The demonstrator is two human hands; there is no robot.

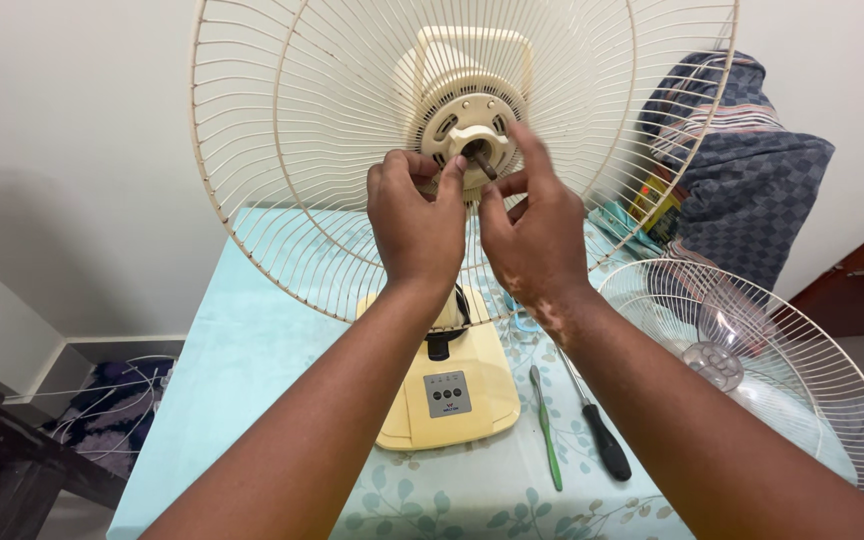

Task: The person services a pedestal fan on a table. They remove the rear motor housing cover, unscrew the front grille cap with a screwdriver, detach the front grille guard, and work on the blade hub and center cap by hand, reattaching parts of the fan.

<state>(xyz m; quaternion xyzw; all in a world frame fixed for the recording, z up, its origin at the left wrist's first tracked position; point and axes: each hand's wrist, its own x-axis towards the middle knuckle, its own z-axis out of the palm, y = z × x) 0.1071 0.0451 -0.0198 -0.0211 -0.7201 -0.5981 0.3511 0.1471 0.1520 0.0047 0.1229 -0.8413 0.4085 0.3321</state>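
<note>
— Where do the hands sit on the cream table fan (449,395)?

— Both are up at the hub, in the middle of the round cream wire rear guard (282,150). The left hand (414,225) has its fingers curled and its thumb and forefinger pinched on the left edge of the cream plastic ring nut (474,138) that sits around the dark metal motor shaft (483,161). The right hand (534,235) is partly spread: forefinger laid up across the right side of the nut, thumb tucked below it.

— Which way does the shaft lie?

— Its long axis points out of the hub toward the camera and a little down to the right, so the nut faces the person, just above both hands. The two hands look about equally near; each touches the nut from its own side.

— And around them?

— On the pale blue leaf-print counter (252,350), right of the fan's base, lie a green-handled tool (548,435) and a black-handled screwdriver (600,432), side by side. Farther right rests the loose front wire guard (802,370).
</note>
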